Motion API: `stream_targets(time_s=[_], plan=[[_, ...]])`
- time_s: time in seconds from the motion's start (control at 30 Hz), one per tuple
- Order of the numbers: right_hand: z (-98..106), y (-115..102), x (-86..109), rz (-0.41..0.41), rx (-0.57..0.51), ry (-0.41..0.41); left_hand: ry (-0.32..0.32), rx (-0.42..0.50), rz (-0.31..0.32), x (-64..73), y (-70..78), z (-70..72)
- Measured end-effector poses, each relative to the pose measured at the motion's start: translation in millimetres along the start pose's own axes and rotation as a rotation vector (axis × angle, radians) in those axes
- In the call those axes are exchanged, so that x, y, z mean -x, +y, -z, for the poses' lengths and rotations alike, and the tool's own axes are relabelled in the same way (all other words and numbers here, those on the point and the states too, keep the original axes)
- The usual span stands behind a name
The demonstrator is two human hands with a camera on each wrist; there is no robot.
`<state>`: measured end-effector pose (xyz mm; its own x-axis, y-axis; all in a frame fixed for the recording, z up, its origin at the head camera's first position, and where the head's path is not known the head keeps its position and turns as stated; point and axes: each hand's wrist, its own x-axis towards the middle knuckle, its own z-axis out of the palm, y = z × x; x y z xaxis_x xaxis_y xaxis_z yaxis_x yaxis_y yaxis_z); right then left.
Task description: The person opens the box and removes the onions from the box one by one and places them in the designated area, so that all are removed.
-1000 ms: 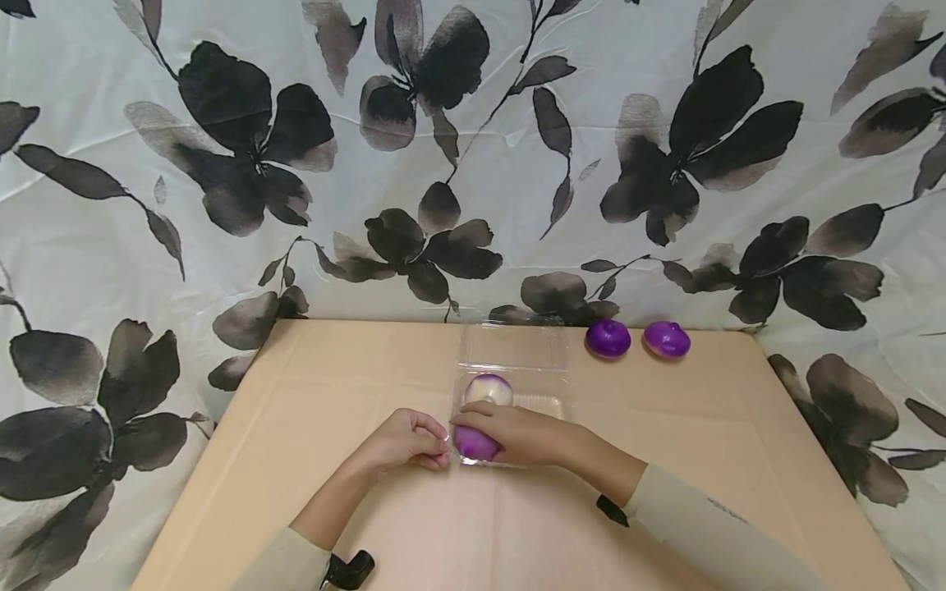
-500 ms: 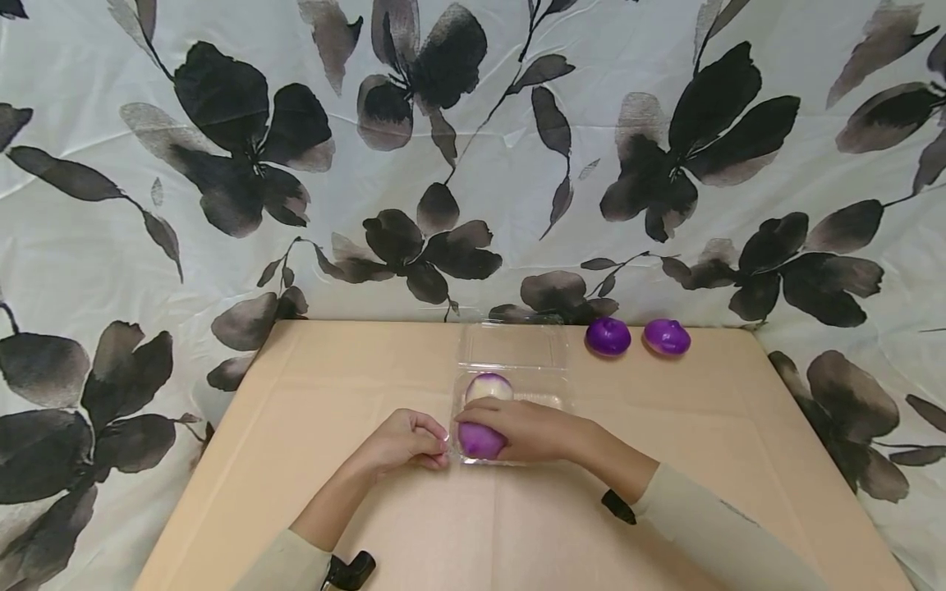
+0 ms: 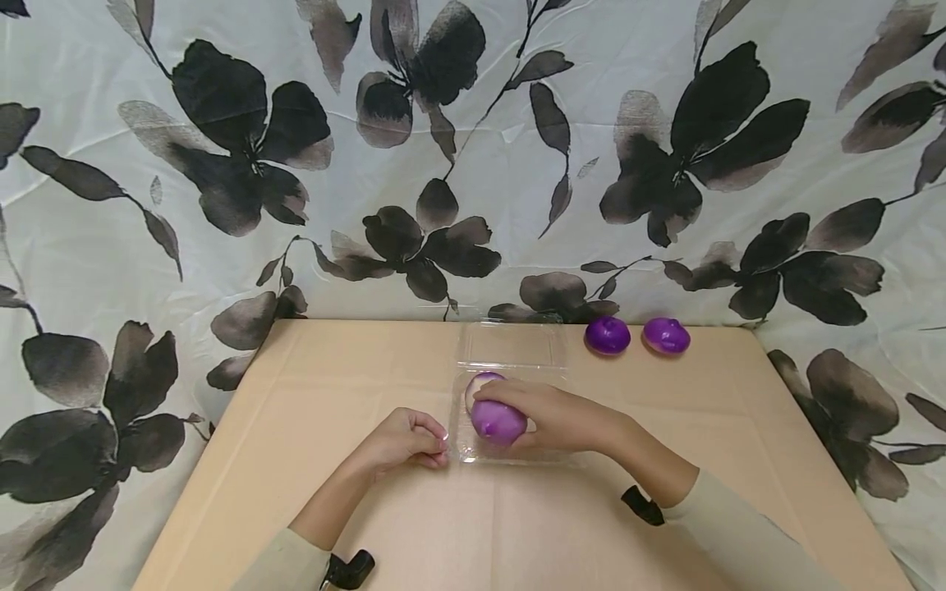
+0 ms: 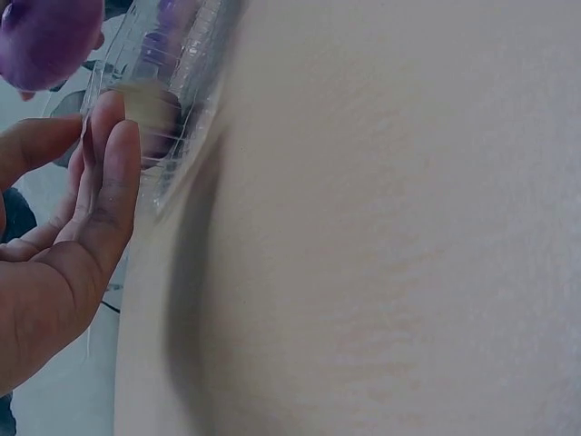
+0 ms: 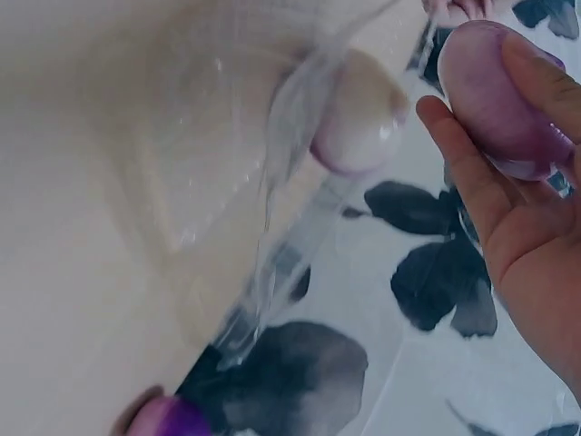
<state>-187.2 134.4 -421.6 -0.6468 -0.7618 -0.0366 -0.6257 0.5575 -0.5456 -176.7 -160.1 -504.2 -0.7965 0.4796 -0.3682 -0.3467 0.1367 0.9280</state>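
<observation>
A purple onion (image 3: 499,423) is in my right hand (image 3: 572,417), fingers and thumb curled round its sides. It is up over the clear plastic clamshell container (image 3: 517,456), whose lid (image 3: 510,345) lies folded back behind it. Inside the container, at the left, sits a pale onion (image 5: 359,118) with a purple edge, partly hidden by the held one in the head view. My left hand (image 3: 405,441) stays beside the container's near left corner. Its thumb and fingertips (image 4: 107,109) pinch the thin plastic edge there.
Two more purple onions, one darker (image 3: 608,336) and one brighter (image 3: 667,337), rest at the table's back edge, right of the lid. The tan tabletop (image 3: 702,410) ends against a white cloth (image 3: 562,246) with dark flowers.
My right hand has brought the purple onion up from the container's near left part, moving it back and right so that it now overlaps the pale onion. My left hand has not moved.
</observation>
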Motion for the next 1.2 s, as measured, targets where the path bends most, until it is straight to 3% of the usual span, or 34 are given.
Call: stream_targets(time_s=[0.3, 0.8, 1.0, 1.2], plan=[[18.4, 18.9, 33.3, -0.068, -0.073, 0.191, 0.006, -0.005, 0.003, 0.3, 1.8, -1.7], [25.7, 56.9, 71.0, -0.238, -0.134, 0.494, 0.006, -0.007, 0.008, 1.9, 3.4, -2.9], [25.6, 79.4, 83.2, -0.312, -0.245, 0.560, 0.009, -0.011, 0.007, 1.1, 2.5, -3.2], [20.3, 101.1, 93.3, -0.398, -0.233, 0.591, 0.016, -0.006, 0.011, 0.5, 2.2, -2.9]])
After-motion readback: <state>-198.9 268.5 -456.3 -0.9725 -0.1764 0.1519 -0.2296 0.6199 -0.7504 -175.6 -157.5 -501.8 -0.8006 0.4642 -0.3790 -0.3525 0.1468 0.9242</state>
